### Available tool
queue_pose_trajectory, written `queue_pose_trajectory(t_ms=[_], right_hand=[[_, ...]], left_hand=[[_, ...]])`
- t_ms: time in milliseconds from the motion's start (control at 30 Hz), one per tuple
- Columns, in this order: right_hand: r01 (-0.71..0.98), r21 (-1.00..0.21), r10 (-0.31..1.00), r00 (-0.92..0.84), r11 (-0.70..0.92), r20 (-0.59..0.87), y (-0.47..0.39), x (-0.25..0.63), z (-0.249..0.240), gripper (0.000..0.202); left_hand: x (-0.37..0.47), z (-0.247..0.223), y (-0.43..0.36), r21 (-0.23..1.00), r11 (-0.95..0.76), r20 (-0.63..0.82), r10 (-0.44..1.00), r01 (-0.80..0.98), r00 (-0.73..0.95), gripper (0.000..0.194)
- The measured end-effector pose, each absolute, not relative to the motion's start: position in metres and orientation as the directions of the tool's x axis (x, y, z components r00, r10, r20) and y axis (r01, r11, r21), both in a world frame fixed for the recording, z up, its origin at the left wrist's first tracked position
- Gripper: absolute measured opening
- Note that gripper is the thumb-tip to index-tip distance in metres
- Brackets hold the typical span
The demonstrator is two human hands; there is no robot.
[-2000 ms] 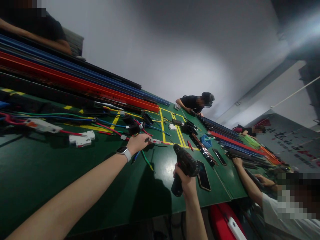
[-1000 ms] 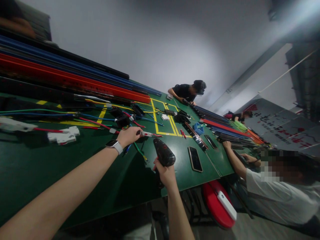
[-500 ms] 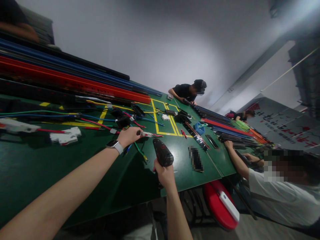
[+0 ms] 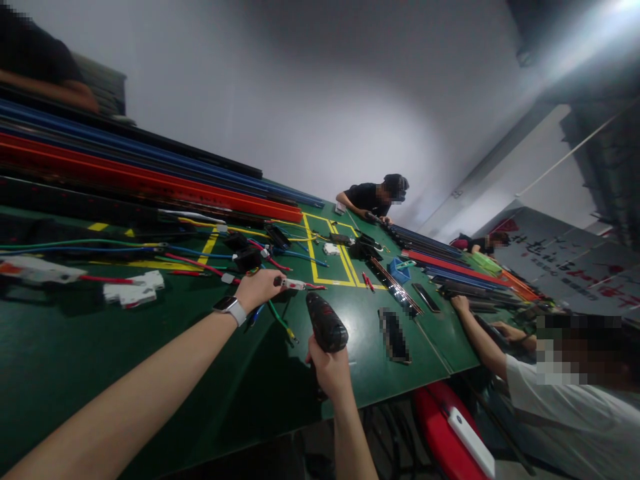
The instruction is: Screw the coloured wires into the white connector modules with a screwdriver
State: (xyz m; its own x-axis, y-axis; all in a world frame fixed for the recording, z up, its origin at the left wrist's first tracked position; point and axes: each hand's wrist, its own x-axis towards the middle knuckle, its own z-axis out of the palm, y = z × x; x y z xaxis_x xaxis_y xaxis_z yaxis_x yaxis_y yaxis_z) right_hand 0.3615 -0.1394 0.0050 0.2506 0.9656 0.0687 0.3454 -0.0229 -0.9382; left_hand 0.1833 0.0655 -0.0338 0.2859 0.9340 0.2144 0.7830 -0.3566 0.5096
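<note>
My right hand (image 4: 331, 368) is wrapped round the handle of a black cordless drill (image 4: 327, 324), whose nose points away from me over the table. My left hand (image 4: 259, 292), with a watch on its wrist, is closed on a small white connector (image 4: 294, 285) with a red wire (image 4: 316, 287) running out to the right. The drill's tip is close to that wire's end, apparently apart from it. Under the left hand hang a green-yellow wire (image 4: 284, 323) and a blue wire. A black block (image 4: 247, 259) lies just beyond the left fingers.
Long orange rails (image 4: 150, 187) and blue rails (image 4: 165, 163) lie across the back left of the green table (image 4: 165, 353). A white plastic part (image 4: 134, 289) sits left. Right are a blue box (image 4: 400, 270), a phone (image 4: 394, 335) and a red stool (image 4: 435, 427). Co-workers sit around.
The view has tilted up a little, so the table and rails appear lower. Both hands keep their grips, the drill still close to the red wire.
</note>
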Motion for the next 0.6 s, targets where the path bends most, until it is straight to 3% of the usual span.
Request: queue_pose_trajectory(t_ms=[467, 600], right_hand=[[0.317, -0.948, 0.96, 0.269, -0.011, 0.079, -0.14, 0.3617, 0.0005, 0.012], [0.334, -0.943, 0.962, 0.255, 0.007, 0.098, -0.14, 0.362, 0.0003, 0.019]], left_hand=[[0.1833, -0.0332, 0.065, 0.52, -0.369, 0.232, 0.929, 0.77, 0.288, 0.033], [0.1835, -0.0347, 0.0656, 0.514, -0.367, 0.232, 0.93, 0.775, 0.287, 0.034]])
